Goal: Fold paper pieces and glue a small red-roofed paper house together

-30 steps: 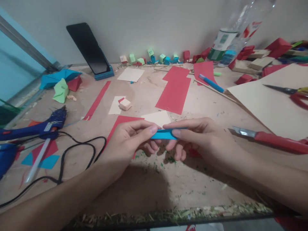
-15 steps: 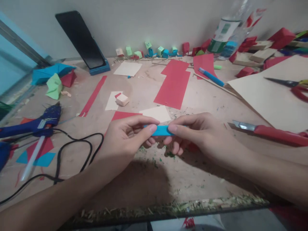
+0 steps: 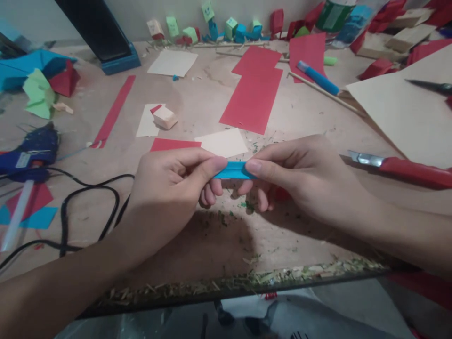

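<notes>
A narrow blue paper strip [image 3: 235,170] is stretched level between both hands, above the near part of the table. A crease or folded edge runs along its length. My left hand [image 3: 176,183] pinches its left end between thumb and forefinger, and my right hand [image 3: 296,174] pinches the right end the same way. The other fingers curl beneath the strip. Just beyond the hands lie a cream paper piece [image 3: 224,142] and a red paper piece [image 3: 176,144], the latter partly hidden by my left hand.
At left are a blue glue gun [image 3: 30,153] and its black cable [image 3: 92,186]. To the right lies a red utility knife [image 3: 413,172], blade pointing left. Red paper sheets [image 3: 252,99], a small wooden block [image 3: 165,117] and a phone on a stand [image 3: 99,33] are farther back.
The view has tilted down and shifted slightly. The blue strip has turned a little in my fingers, so a lengthwise fold line now shows. Both hands keep their pinch.
</notes>
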Demonstrator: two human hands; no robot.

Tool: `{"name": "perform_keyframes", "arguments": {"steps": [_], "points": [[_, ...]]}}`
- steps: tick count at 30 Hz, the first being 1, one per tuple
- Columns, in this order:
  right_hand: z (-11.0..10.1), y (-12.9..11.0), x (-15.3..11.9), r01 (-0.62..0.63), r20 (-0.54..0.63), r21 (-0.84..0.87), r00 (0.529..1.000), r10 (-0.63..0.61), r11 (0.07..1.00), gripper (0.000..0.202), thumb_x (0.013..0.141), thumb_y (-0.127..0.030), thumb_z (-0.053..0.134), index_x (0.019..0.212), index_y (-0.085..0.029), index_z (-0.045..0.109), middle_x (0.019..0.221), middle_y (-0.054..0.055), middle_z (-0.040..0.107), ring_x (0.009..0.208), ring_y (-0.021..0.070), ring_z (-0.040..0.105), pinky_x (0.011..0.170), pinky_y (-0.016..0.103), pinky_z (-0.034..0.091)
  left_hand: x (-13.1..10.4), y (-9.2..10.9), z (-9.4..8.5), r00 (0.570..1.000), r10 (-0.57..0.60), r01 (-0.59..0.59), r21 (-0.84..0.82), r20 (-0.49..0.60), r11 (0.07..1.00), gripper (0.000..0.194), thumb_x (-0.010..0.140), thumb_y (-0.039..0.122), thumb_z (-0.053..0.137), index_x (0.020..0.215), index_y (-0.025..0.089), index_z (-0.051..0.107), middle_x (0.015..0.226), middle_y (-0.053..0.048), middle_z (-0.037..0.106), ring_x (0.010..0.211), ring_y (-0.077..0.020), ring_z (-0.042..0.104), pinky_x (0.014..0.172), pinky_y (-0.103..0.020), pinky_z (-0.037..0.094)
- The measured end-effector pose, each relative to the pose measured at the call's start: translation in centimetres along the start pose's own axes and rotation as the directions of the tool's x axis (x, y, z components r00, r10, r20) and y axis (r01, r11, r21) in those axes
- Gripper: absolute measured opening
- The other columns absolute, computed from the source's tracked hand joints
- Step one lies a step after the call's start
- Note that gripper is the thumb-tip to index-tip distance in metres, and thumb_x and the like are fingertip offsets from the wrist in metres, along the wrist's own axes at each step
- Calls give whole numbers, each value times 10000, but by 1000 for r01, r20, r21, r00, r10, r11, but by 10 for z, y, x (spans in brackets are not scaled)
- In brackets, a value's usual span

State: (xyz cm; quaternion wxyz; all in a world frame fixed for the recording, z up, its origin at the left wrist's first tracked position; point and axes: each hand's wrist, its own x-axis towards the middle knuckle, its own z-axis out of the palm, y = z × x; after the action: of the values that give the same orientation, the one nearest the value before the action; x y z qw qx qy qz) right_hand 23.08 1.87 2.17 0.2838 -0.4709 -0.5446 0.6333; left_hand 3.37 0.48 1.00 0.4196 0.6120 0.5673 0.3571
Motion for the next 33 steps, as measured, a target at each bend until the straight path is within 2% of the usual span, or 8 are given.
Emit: {"name": "perform_keyframes", "arguments": {"steps": [9, 12, 14, 17, 20, 24, 27, 33], "points": [[0, 0, 3, -3, 27, 17, 1000, 2, 1000, 184, 894, -279, 771, 761, -152, 788, 606, 10, 722, 491, 101, 625, 455, 203, 484, 1, -6, -3, 998, 53, -54, 24, 42, 998, 249, 970, 299, 673, 763, 200, 772, 573, 26, 681, 476, -95, 597, 442, -171, 443], [1, -4, 3, -30, 53, 79, 998, 26, 996, 213, 849, -300, 817, 698, -159, 767, 589, 2, 712, 478, 96, 627, 467, 206, 499, -1, -9, -5, 990, 143, -141, 102, -18, 985, 115, 945, 327, 715, 929, 231, 777, 789, 3, 767, 665, -147, 704, 590, -213, 553], [-1, -4, 3, -57, 83, 124, 995, 47, 991, 249, 844, -337, 824, 687, -154, 759, 553, 1, 692, 476, 103, 629, 477, 213, 506, -2, -11, -8, 943, 330, -316, 201, -37, 927, 213, 872, 309, 804, 1071, 257, 748, 1057, -30, 783, 937, -210, 738, 791, -269, 596], [-5, -2, 6, -97, 127, 176, 989, 75, 980, 278, 848, -378, 821, 722, -137, 763, 547, 13, 694, 476, 108, 628, 491, 221, 512, 0, -11, -13, 816, 570, -565, 350, 101, 747, 215, 845, 266, 828, 1040, 287, 741, 1187, -46, 755, 1087, -246, 708, 931, -317, 573], [-8, 1, 9, -126, 155, 191, 983, 97, 974, 294, 842, -398, 826, 748, -125, 766, 588, 35, 719, 493, 108, 628, 499, 218, 515, 3, -12, -16, 754, 625, -633, 474, 202, 612, 52, 933, 266, 730, 973, 284, 758, 1098, -38, 784, 984, -219, 735, 863, -296, 581], [-10, 1, 9, -129, 185, 154, 978, 100, 980, 326, 872, -421, 793, 754, -118, 767, 688, 65, 754, 505, 98, 616, 495, 214, 500, 3, -14, -19, 718, 649, -659, 547, 251, 517, 126, 979, 214, 656, 1054, 237, 755, 1096, -48, 800, 976, -201, 745, 883, -277, 561], [-10, 2, 7, -57, 177, 50, 983, 48, 997, 308, 925, -389, 738, 796, -113, 777, 679, 56, 736, 527, 102, 619, 507, 212, 491, 2, -14, -20, 722, 646, -657, 536, 247, 530, 134, 985, 192, 643, 1051, 225, 755, 1106, -50, 802, 994, -203, 746, 913, -287, 548], [-9, 1, 0, 196, 73, -238, 980, -184, 951, 219, 984, -335, 672, 963, -173, 818, 738, 14, 759, 632, 129, 663, 590, 225, 522, 3, -8, -14, 824, 561, -543, 390, 79, 744, 42, 927, 184, 729, 906, 214, 749, 947, -34, 810, 889, -168, 748, 841, -246, 575]]}}
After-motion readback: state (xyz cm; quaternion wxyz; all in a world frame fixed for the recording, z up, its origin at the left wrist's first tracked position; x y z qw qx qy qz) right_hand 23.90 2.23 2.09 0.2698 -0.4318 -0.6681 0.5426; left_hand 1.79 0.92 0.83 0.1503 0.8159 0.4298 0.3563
